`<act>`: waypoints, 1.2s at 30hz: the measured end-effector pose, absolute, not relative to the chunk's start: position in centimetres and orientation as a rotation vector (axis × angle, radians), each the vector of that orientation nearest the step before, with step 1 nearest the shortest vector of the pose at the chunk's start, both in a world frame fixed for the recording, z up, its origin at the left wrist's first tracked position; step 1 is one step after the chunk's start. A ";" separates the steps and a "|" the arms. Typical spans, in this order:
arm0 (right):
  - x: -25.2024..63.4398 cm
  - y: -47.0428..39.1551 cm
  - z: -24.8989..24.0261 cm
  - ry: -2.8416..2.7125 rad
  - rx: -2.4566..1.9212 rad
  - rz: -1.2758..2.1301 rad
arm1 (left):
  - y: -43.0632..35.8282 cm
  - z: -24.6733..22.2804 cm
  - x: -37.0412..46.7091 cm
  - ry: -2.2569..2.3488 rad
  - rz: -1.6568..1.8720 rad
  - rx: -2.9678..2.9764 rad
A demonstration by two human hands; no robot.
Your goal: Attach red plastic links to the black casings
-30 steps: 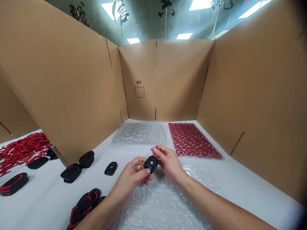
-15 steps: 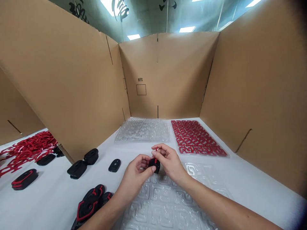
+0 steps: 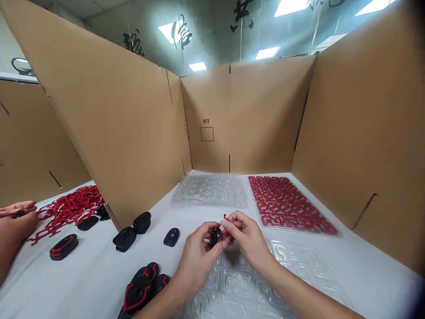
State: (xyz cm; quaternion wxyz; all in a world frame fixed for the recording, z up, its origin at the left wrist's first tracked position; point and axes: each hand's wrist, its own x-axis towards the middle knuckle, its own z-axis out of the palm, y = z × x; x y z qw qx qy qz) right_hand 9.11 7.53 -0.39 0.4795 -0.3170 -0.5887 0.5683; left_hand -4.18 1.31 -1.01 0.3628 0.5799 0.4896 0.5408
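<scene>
My left hand (image 3: 203, 248) is closed around a small black key fob case (image 3: 215, 236), partly hidden by the fingers. My right hand (image 3: 244, 234) pinches a thin red trim strip (image 3: 226, 217) at the case, and one end of the strip sticks up above the fingertips. Both hands meet over a clear plastic tray (image 3: 239, 288) with moulded hollows. Beside my left forearm lies a pile of black cases with red trim (image 3: 139, 288). A single black case (image 3: 171, 237) rests left of my left hand.
Red strips fill a tray (image 3: 288, 204) at back right, beside stacked clear trays (image 3: 209, 190). More black cases (image 3: 124, 239) and a red-trimmed stack (image 3: 63, 247) lie left. Cardboard walls (image 3: 245, 115) surround the area. Another person's hand (image 3: 20, 221) is near loose red strips (image 3: 73, 206).
The view has swung left and up, bringing another person's hand in at the left edge. My left hand has turned the case, with the right hand still pinching the red strip.
</scene>
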 end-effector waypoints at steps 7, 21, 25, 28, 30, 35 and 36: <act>9.4 8.3 -0.5 -1.385 -0.766 1.468 | 1.9 -1.3 -4.9 1.197 1.410 1.358; 9.4 8.4 -0.8 -1.401 -0.774 1.479 | 1.7 -0.7 -4.8 1.136 1.206 1.246; 9.4 8.5 -0.9 -1.415 -0.775 1.475 | 1.6 -0.9 -4.4 1.117 1.176 1.249; 9.4 8.7 -1.1 -1.428 -0.787 1.463 | 1.5 -0.9 -4.2 1.074 1.169 1.241; 9.4 8.7 -1.2 -1.436 -0.790 1.478 | 1.4 -0.7 -4.2 1.039 1.174 1.229; 9.4 8.6 -1.1 -1.443 -0.788 1.512 | 1.5 -0.5 -4.4 1.004 1.185 1.132; 9.4 8.5 -1.0 -1.443 -0.786 1.515 | 1.5 -0.4 -4.4 0.995 1.186 1.105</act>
